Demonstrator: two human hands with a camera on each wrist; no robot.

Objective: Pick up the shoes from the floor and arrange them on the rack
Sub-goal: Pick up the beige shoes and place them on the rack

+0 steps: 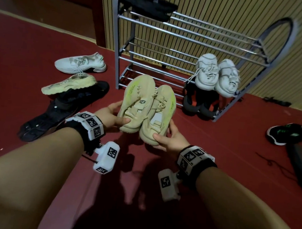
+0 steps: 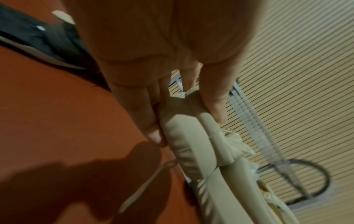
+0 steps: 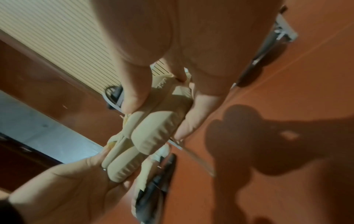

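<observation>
The left hand (image 1: 109, 115) grips the heel of the left beige shoe (image 1: 138, 102), thumb over the collar and fingers curled under the sole; the right hand (image 1: 170, 140) pinches the heel of the right beige shoe (image 1: 160, 115) the same way. Both shoes are off the floor, toes pointing to 12 o'clock at the rack (image 1: 171, 48), touching side by side.

Each shoe hangs from its heel alone, so the toe end could sag or twist out of the grip, likely if the toes catch a rail on the way in. A loose lace trails under the left shoe in the left wrist view and could snag on the bars.

The lower shelves at 1 o'clock are taken: the white pair (image 1: 216, 74) sits above the dark pair (image 1: 199, 104). The left half of those shelves and most of the upper rails look free, apart from the black shoes (image 1: 147, 5) at the top left. The rails are open bars, so a sole set askew could slip between them. On the floor (image 1: 33, 44) at 10 o'clock lie a white sneaker (image 1: 81, 63), an overturned pale shoe (image 1: 70, 84) and a black shoe (image 1: 64, 109); a black-and-green shoe (image 1: 288, 134) lies at 3 o'clock.
</observation>
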